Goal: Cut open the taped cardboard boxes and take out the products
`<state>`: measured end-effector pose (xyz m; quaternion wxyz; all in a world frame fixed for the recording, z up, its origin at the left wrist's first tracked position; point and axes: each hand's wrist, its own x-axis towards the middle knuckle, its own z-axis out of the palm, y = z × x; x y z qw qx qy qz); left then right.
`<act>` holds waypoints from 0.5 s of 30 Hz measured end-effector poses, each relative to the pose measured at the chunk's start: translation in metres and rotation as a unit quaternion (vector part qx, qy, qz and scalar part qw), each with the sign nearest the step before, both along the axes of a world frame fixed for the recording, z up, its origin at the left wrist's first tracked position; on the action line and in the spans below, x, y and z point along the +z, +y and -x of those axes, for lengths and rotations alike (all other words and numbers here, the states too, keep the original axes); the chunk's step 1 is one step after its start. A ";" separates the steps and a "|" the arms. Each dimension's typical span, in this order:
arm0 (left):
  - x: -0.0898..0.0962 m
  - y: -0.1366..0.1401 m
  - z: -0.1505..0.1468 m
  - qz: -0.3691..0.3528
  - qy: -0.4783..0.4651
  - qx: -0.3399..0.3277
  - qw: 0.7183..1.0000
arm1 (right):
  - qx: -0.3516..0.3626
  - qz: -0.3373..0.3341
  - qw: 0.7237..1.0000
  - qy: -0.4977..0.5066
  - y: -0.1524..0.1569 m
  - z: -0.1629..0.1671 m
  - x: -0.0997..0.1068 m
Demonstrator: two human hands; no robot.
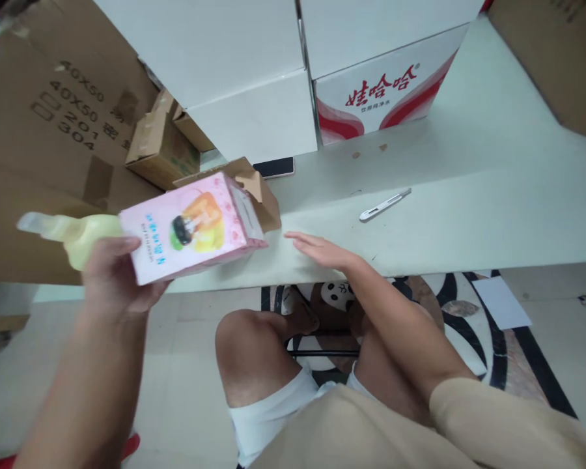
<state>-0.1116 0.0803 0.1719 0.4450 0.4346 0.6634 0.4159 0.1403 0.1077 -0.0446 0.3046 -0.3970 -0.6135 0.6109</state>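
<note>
My left hand (122,270) grips the left end of a pink-and-white printed box (185,228), thumb on its front face, holding it tilted above the table's near edge. A pale yellow, rounded thing with a translucent neck (85,236) sticks out past that end. Whether it sits inside the box or only against my hand, I cannot tell. My right hand (317,249) is open and holds nothing, its fingers pointing at the box's right end, a short gap away. Behind the pink box is an open brown carton (261,195), partly hidden.
On the pale table (488,195) lie a white utility knife (385,204) and a dark phone-like slab (276,167). White cartons (258,117) and a red-and-white water carton (381,98) stand at the back. Large brown cardboard (53,150) is at left, another brown carton (557,65) at right.
</note>
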 end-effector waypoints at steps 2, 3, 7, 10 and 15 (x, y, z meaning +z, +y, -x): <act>-0.019 -0.004 -0.004 0.011 -0.057 -0.016 0.998 | -0.073 0.033 0.996 0.050 -0.007 -0.009 0.000; -0.031 -0.005 -0.007 0.028 -0.080 -0.026 0.996 | -0.107 0.051 0.990 0.079 -0.012 -0.016 0.002; -0.078 -0.002 -0.019 0.051 -0.085 -0.107 0.989 | -0.148 0.071 0.979 0.124 -0.038 -0.042 0.014; -0.101 -0.001 -0.034 0.046 -0.023 -0.192 0.980 | -0.072 0.064 0.994 0.042 -0.066 -0.048 0.024; -0.107 -0.011 -0.055 0.052 0.030 -0.358 0.932 | 0.003 0.109 0.994 -0.005 -0.116 -0.038 0.023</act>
